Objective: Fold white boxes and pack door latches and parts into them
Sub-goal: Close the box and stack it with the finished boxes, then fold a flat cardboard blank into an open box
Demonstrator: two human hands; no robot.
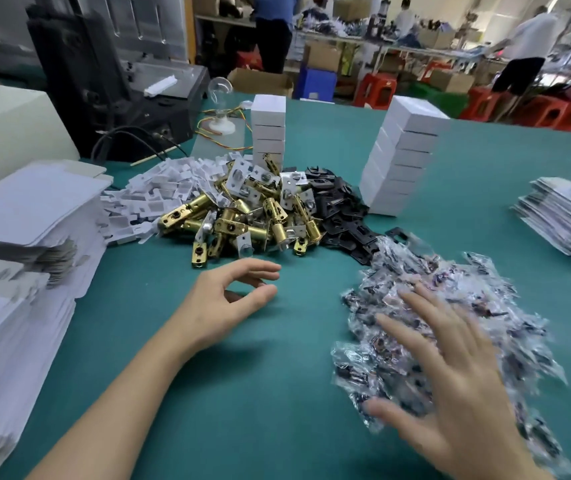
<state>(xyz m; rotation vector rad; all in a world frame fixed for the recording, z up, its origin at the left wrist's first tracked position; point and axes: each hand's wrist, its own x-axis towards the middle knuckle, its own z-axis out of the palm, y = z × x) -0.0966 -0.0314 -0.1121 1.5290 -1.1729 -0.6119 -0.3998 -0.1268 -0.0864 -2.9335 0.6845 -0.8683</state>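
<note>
1. My fingers (415, 306) on the right hand (450, 368) are spreading wide and straight over the heap of clear parts bags (491, 292), gripping nothing. The hand is blurring, so I cannot tell whether it is touching them.
2. My left hand (221, 299) is hovering over the green table (242, 393), thumb and forefinger curving into a loose ring around nothing, just short of the brass door latches (242, 220).
3. The latches are lying in a tangled pile mid-table, between white card inserts (159, 188) and black plates (339, 209). I am judging them heavy, stiff and slick, best gripped round the barrel rather than by the thin faceplate.
4. The bags are looking light, crinkly and slippery. I am expecting to pinch one by a corner so its neighbours are not dragging along.
5. The flat box blanks (28, 216) are sitting stacked at my left. They look like thin, light card that creases easily, so I am planning to lift one by its edge.
6. Folded white boxes are standing in two tall stacks (268, 129) (405, 154) behind the piles, and I am judging both easy to topple.
</note>
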